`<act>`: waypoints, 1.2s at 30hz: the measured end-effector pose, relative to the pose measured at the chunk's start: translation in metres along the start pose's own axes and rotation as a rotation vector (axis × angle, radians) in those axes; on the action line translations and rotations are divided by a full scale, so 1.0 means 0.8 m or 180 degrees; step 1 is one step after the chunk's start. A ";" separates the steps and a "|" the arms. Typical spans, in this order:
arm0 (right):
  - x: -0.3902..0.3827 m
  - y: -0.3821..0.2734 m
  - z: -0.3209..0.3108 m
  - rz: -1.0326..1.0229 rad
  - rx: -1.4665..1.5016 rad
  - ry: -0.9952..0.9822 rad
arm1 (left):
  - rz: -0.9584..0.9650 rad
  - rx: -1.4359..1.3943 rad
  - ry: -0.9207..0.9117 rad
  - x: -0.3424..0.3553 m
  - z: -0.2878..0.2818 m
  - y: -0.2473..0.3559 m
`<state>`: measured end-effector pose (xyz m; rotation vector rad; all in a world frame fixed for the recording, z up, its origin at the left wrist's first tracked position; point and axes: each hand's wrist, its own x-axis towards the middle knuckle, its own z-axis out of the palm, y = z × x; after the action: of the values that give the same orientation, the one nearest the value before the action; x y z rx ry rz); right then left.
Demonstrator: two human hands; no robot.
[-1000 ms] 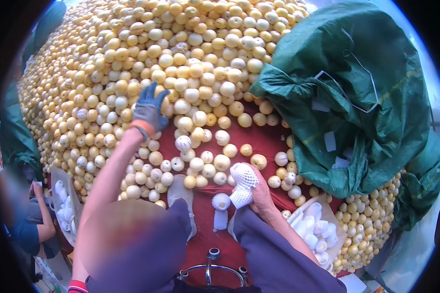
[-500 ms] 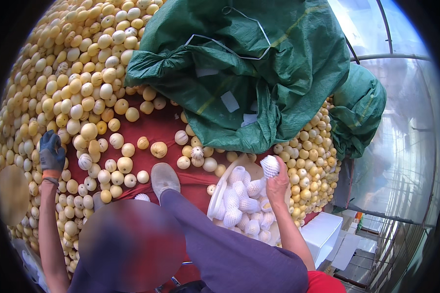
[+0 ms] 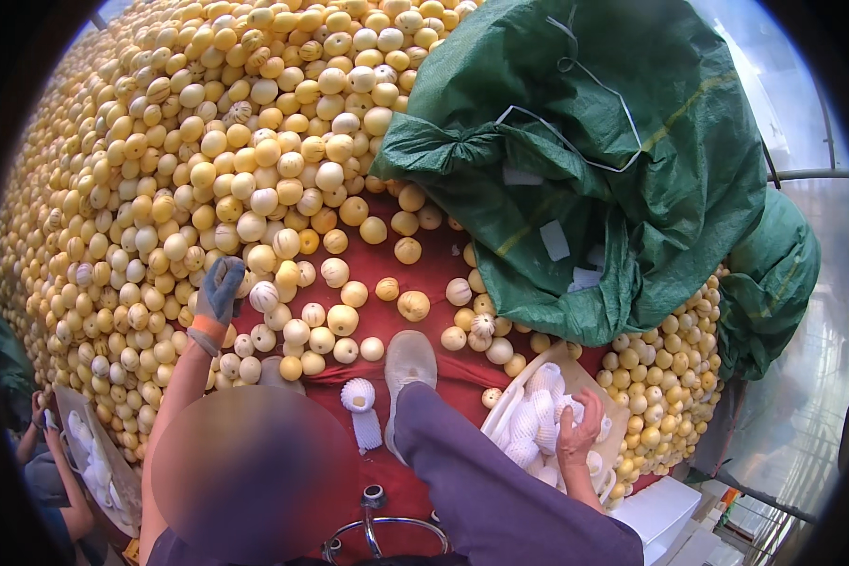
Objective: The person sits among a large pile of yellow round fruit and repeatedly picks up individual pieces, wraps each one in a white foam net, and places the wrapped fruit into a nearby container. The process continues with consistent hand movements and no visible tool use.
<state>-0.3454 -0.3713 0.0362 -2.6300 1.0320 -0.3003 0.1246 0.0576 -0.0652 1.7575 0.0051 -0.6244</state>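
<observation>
My left hand, in a grey-blue glove with an orange cuff, reaches to the edge of a large heap of pale yellow pepino melons. Its fingers are curled among the melons; what they hold, if anything, is hidden. My bare right hand is down in a white basket of melons in white foam nets. There its fingers curve round a foam-netted melon. Between my feet and the heap, a melon with a foam net lies on the red cloth, beside a flattened foam sleeve.
A big green woven sack lies beyond the basket, another green sack behind it. At the lower left, another person's hands are near a second basket. A white box stands at the lower right.
The view has swung left. My right hand has lowered the foam-netted melon into the basket. My left hand has moved inward to melons nearer my feet.
</observation>
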 end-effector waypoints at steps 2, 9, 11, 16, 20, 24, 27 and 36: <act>0.067 -0.068 0.040 -0.0231 0.0807 -0.0081 | -0.0485 -0.1140 -0.0016 -0.020 0.013 0.003; 0.229 -0.200 0.242 -0.1229 0.0520 -0.0860 | -0.1578 -0.2292 -0.0312 -0.062 0.065 0.014; 0.249 -0.211 0.282 -0.1119 0.0148 -0.1144 | -0.1607 -0.2608 -0.0424 -0.071 0.077 0.005; 0.241 -0.233 0.294 -0.0647 0.0702 -0.1276 | -0.1513 -0.2401 -0.1558 -0.085 0.084 -0.015; 0.160 -0.279 0.245 -0.0151 0.2434 -0.2161 | -0.0930 -0.1517 -0.1668 -0.115 0.132 0.009; 0.095 -0.323 0.194 -0.0454 0.2963 -0.3242 | -0.1179 -0.1233 -0.2430 -0.120 0.131 0.046; 0.124 -0.288 0.190 -0.0439 0.2608 -0.2203 | -0.1271 -0.1347 -0.2504 -0.124 0.125 0.040; 0.354 0.031 0.196 0.0007 -0.1211 0.0061 | -0.1443 -0.1495 -0.2426 -0.138 0.135 0.038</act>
<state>-0.1103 -0.5529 -0.0948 -2.9635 1.2003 -0.1387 -0.0035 -0.0135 -0.0080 0.9843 0.0213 -1.4651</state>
